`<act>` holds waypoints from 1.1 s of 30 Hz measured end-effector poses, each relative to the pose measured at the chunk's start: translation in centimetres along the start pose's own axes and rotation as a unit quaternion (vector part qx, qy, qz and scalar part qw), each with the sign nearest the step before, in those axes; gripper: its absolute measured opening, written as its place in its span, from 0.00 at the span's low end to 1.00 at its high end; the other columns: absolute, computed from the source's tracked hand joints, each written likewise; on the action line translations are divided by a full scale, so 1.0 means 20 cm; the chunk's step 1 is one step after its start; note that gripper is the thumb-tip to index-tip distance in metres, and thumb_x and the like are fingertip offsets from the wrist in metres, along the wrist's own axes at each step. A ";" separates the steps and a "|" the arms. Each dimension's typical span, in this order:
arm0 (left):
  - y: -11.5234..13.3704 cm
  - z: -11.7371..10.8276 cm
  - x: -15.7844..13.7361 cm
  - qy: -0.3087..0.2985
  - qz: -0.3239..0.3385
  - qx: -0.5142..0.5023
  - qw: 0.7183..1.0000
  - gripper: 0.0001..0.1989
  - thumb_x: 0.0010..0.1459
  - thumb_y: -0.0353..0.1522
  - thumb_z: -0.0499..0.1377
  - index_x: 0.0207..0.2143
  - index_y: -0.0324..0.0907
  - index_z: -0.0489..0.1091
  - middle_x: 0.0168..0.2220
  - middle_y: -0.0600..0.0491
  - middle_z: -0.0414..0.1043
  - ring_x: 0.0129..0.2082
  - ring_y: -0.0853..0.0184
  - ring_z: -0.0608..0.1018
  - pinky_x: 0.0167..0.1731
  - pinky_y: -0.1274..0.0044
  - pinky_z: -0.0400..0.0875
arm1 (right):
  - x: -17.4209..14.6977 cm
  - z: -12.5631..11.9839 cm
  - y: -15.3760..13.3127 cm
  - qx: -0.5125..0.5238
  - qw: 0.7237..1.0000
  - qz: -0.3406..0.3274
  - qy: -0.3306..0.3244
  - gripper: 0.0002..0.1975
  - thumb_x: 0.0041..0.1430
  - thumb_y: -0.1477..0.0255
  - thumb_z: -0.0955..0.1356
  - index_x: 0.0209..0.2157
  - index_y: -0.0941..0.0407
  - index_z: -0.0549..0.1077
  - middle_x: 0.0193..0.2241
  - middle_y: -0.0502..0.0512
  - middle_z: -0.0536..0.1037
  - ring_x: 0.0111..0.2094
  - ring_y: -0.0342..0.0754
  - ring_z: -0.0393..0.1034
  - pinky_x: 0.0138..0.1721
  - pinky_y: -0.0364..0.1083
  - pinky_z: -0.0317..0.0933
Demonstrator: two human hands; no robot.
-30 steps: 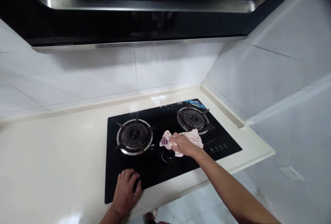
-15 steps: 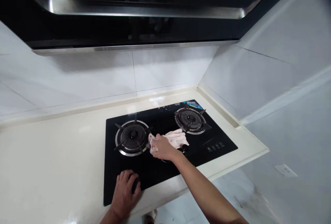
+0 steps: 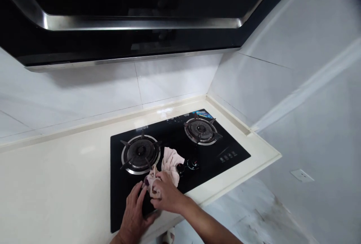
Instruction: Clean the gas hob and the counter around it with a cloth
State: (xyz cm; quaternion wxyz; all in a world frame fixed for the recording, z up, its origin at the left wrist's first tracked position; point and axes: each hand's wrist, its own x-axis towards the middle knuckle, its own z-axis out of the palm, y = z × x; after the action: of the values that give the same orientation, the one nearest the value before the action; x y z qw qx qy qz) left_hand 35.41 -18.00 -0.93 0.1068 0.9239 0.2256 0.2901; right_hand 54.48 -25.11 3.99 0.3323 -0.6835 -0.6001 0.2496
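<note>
A pale pink cloth (image 3: 170, 162) lies bunched on the black glass gas cooktop (image 3: 180, 135), just right of the left burner (image 3: 140, 153). My right hand (image 3: 167, 195) is closed on its near end, close to the cooktop's front edge. A small dark purple patch shows on the bunched part. My left hand (image 3: 134, 208) rests at the front left of the cooktop, thumb and fingers apart, its fingertips against or right beside the cloth. Two control knobs (image 3: 193, 163) stand right of the cloth, one partly covered by it.
The right burner (image 3: 200, 129) has a dark pan support, with a blue sticker (image 3: 202, 114) behind it. A black range hood (image 3: 135, 41) hangs low above. Cream countertop (image 3: 56, 184) surrounds the cooktop. A wall socket (image 3: 302, 175) is at the right.
My right hand has drawn the cloth toward me and to the left, from beside the left burner to my left hand. The knobs are now more exposed. The view has shifted slightly.
</note>
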 end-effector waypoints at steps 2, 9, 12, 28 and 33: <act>0.03 0.01 0.03 -0.005 0.022 -0.005 1.000 0.44 0.54 0.45 0.65 0.67 0.43 0.50 0.64 0.36 0.57 0.63 0.47 0.63 0.55 0.57 0.67 | -0.06 -0.04 -0.01 0.087 0.996 -0.003 0.001 0.12 0.50 0.68 0.71 0.39 0.52 0.74 0.54 0.56 0.63 0.53 0.52 0.62 0.51 0.49 0.63; 0.19 0.14 0.22 -0.041 0.020 -0.017 0.999 0.36 0.49 0.41 0.68 0.60 0.46 0.62 0.62 0.39 0.59 0.63 0.43 0.61 0.55 0.51 0.63 | -0.22 -0.15 0.07 0.139 0.978 0.039 0.149 0.14 0.68 0.63 0.58 0.46 0.52 0.70 0.54 0.58 0.70 0.56 0.49 0.65 0.57 0.52 0.61; 0.20 0.13 0.26 -0.036 0.021 -0.046 0.998 0.23 0.49 0.28 0.65 0.49 0.44 0.69 0.56 0.42 0.64 0.59 0.48 0.66 0.57 0.52 0.63 | -0.11 -0.11 0.13 0.083 0.988 0.054 0.120 0.22 0.69 0.61 0.56 0.60 0.53 0.62 0.62 0.60 0.64 0.63 0.51 0.58 0.63 0.55 0.55; -0.26 -0.35 -0.08 0.081 -0.437 -0.065 0.894 0.20 0.54 0.51 0.57 0.38 0.44 0.68 0.32 0.54 0.74 0.32 0.60 0.77 0.34 0.70 0.74 | -0.34 0.12 0.26 -0.060 0.990 0.024 0.122 0.16 0.59 0.66 0.68 0.49 0.51 0.72 0.54 0.59 0.71 0.59 0.58 0.61 0.60 0.61 0.57; -0.14 -0.17 0.00 0.029 -0.218 -0.108 0.970 0.13 0.58 0.40 0.56 0.43 0.44 0.69 0.41 0.50 0.72 0.42 0.60 0.77 0.43 0.68 0.75 | -0.48 -0.07 0.41 0.015 0.949 0.141 0.281 0.07 0.62 0.65 0.62 0.40 0.51 0.67 0.39 0.58 0.74 0.40 0.54 0.70 0.44 0.56 0.68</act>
State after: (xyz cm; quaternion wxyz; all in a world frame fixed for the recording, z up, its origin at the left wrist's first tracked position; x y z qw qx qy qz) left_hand 32.36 -15.36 0.89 0.2598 0.8268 0.3919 0.3088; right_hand 59.45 -35.29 -1.75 0.4597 -0.7982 -0.3762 0.1004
